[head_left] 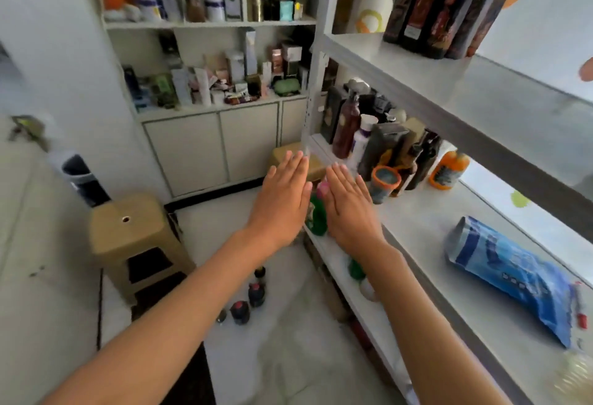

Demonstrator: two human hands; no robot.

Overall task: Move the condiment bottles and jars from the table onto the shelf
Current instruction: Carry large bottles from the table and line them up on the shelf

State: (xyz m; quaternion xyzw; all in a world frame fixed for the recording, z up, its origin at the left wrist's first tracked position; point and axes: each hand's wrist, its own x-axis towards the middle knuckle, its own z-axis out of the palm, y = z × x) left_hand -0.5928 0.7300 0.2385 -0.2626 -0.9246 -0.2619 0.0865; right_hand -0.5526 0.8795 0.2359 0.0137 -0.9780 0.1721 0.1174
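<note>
While both arms reach forward in the head view, the left hand (282,199) and the right hand (348,202) are held flat, palms down, fingers straight and together, holding nothing. They hover side by side with a narrow gap between them, the right hand over the front edge of the white shelf (417,228), the left hand just outside that edge above the floor. In the gap shows a green bottle (317,218) with a pink top, standing at the shelf's front lip. Farther back on the same board stand dark bottles (385,144) packed close, an orange-rimmed jar (385,183) and an orange bottle (449,168). A blue bag (510,279) lies on its side nearer the camera, with bare board between it and the jar. Down on the floor, several dark-capped bottles (252,298) stand in a loose row near a tan stool (131,228).
</note>
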